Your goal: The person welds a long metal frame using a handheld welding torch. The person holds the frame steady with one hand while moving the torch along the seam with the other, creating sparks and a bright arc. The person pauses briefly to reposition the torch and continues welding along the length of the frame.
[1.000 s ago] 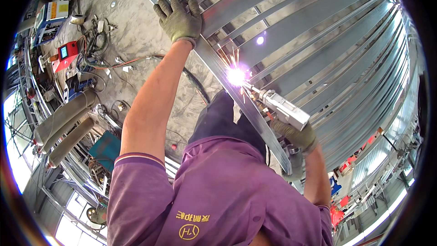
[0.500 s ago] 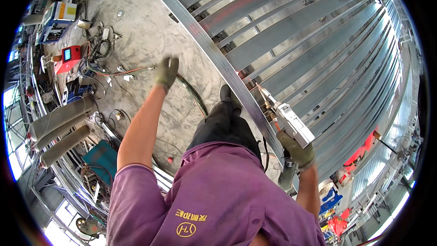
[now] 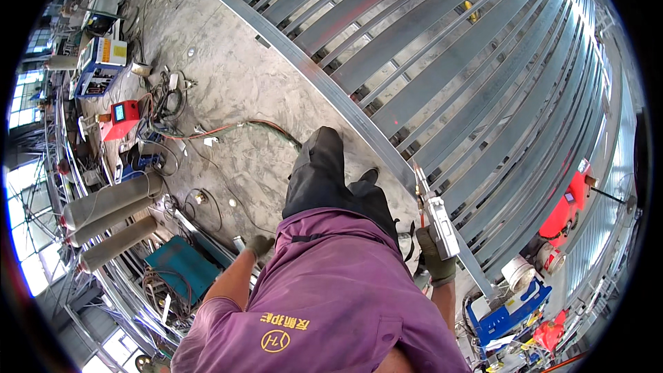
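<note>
Lowering left hand point(image 3: 260, 246) beside shirt point(image 3: 331, 283), right hand point(image 3: 436, 261) still gripping welding gun point(image 3: 440, 226)

Silver-grey slats point(image 3: 456, 62), one red-streaked, pale grey torch point(image 3: 443, 226), purple shirt point(image 3: 338, 276) with yellow print point(image 3: 284, 322), black trousers point(image 3: 319, 176)

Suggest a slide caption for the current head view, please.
Gloved right hand holding a white welding gun near the edge of a slatted metal panel, gloved left hand beside the purple shirt.
</note>
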`<state>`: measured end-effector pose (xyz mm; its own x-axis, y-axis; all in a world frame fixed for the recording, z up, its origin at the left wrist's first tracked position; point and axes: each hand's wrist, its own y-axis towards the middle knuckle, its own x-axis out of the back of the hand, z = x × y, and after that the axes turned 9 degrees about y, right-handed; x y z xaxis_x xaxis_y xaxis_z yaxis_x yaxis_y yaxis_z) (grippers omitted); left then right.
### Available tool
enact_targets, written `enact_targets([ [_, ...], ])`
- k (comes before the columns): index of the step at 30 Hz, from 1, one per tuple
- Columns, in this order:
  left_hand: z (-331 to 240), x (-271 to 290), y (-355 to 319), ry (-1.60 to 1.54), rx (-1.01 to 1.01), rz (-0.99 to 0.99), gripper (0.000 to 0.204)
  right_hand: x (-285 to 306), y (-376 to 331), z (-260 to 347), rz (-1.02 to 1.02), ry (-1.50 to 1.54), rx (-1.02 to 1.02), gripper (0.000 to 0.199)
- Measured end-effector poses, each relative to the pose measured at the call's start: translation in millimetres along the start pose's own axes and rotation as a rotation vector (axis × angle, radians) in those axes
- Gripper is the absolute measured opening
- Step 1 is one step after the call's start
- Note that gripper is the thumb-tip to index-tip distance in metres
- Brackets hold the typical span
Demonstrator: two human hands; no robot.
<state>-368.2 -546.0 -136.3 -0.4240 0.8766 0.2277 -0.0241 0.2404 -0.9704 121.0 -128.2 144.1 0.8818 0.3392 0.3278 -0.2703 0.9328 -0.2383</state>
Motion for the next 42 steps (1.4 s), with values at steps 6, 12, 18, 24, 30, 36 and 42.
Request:
enact_targets([
  [6, 7.8, 264.2, 17.5, -0.559, 0.374, -0.831, 0.078, -30.8, 11.3, 36.0, -0.061, 0.224, -0.296, 0.013],
  [12, -8.3, 537.0, 48.7, -0.562, 0.209, -1.395, 0.079, -89.1, 101.4, 121.6, 0.029, 0.158, -0.193, 0.014],
  [18, -19.5, 722.9, 64.0, -0.71, 0.251, -1.555, 0.086, -118.6, 197.1, 208.3, 0.203, 0.125, -0.232, 0.019],
  [24, -69.6, 813.2, 76.3, -0.776, 0.353, -1.352, 0.086, -106.7, 274.1, 279.0, 0.211, -0.114, -0.264, 0.015],
  [30, -82.4, 816.1, 70.4, -0.756, 0.481, -1.335, 0.093, -115.3, 362.8, 254.6, 0.437, -0.104, -0.481, 0.026],
  [36, -89.5, 819.9, 67.5, -0.716, 0.527, -1.29, 0.1, -107.7, 385.8, 173.8, 0.633, 0.078, -0.638, 0.058],
  [42, -90.8, 820.0, 64.9, -0.658, 0.607, -1.258, 0.101, -105.5, 394.2, 143.3, 0.67, 0.164, -0.682, 0.061],
])
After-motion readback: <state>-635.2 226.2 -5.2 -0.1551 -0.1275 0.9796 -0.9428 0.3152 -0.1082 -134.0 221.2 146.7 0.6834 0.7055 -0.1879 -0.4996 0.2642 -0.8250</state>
